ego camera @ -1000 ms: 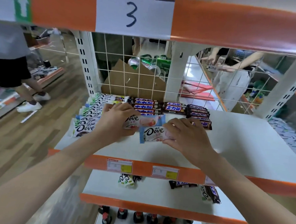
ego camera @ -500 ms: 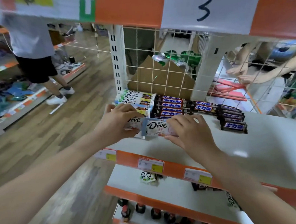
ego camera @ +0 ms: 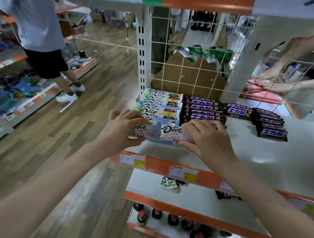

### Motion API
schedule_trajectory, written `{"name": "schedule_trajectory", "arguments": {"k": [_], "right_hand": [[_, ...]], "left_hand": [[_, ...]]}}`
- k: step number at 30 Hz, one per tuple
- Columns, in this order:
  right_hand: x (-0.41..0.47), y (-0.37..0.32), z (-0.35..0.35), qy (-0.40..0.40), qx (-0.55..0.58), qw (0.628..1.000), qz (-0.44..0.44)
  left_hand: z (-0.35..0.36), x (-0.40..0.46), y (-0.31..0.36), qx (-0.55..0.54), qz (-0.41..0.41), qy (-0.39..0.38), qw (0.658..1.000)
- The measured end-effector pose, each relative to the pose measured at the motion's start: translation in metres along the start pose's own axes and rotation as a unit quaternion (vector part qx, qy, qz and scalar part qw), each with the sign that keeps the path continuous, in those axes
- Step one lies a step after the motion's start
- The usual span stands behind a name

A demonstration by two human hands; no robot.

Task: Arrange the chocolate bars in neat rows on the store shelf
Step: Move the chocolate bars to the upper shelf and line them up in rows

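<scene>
A: Where are the hands?

B: Both reach forward from the bottom corners, forearms bare and converging over the front left part of the white shelf point(ego camera: 260, 151). The left hand point(ego camera: 121, 129) comes in from the lower left, wrist fairly straight, knuckles up, fingers curled down over the far edge of a pink-and-white Dove bar point(ego camera: 143, 131) while the thumb sits under its near edge, so it pinches that bar. The right hand point(ego camera: 211, 138) comes in from the lower right, palm down, fingers bent over the right end of a second Dove bar point(ego camera: 172, 132), thumb tucked along the near side; it grips that one.

A: And how do the two bars lie?

B: End to end, logos facing up, a pale blue wrapper edge between them where they meet or overlap; I cannot tell which. They are close to the shelf's front lip, just above the orange price strip point(ego camera: 157, 164). Whether they rest on the shelf or are held just off it I cannot say.

A: What lies behind them?

B: A row of Dove bars point(ego camera: 160, 104) stacked edge over edge toward the wire grid back point(ego camera: 182, 65). Just to the right of it, touching, is a row of dark Snickers bars point(ego camera: 202, 110), then a pair farther right and a separate stack of dark bars point(ego camera: 270, 124) set apart on the white shelf.

A: Anything lower down?

B: A few loose bars on the shelf beneath, and dark bottles point(ego camera: 172, 219) on the one below that
</scene>
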State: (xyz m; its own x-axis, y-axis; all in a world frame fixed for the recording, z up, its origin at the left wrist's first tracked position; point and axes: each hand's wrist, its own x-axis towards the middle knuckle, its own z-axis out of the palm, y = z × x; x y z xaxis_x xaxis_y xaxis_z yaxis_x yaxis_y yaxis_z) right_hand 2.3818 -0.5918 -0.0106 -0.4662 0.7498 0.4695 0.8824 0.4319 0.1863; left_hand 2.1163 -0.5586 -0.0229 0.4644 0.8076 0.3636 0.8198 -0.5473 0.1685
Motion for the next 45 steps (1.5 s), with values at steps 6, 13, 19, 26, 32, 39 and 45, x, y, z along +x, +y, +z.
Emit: {"name": "schedule_trajectory", "arguments": {"k": [6, 13, 19, 26, 32, 39, 45], "right_hand": [[0.003, -0.004, 0.003, -0.003, -0.007, 1.000, 0.003], [0.006, -0.008, 0.005, 0.002, -0.009, 1.000, 0.001], [0.007, -0.012, 0.009, 0.000, -0.007, 1.000, -0.005], [0.010, -0.020, 0.012, 0.003, 0.000, 1.000, -0.016], [0.019, -0.034, 0.015, 0.010, 0.007, 1.000, -0.021], [0.027, -0.052, 0.019, 0.013, 0.021, 0.999, -0.033], [0.036, -0.066, 0.026, 0.009, 0.030, 0.999, -0.022]], "left_hand": [[0.004, 0.000, -0.002, -0.014, -0.007, 0.003, 1.000], [0.013, 0.004, -0.005, -0.016, -0.026, -0.004, 1.000], [0.015, 0.002, -0.008, -0.028, -0.029, 0.003, 0.999], [0.011, 0.000, -0.008, -0.031, -0.037, 0.004, 0.999], [-0.002, -0.004, -0.011, -0.039, -0.066, -0.024, 0.997], [-0.011, -0.021, -0.022, -0.036, -0.083, -0.024, 0.996], [-0.016, -0.034, -0.038, -0.041, -0.096, -0.022, 0.994]]}}
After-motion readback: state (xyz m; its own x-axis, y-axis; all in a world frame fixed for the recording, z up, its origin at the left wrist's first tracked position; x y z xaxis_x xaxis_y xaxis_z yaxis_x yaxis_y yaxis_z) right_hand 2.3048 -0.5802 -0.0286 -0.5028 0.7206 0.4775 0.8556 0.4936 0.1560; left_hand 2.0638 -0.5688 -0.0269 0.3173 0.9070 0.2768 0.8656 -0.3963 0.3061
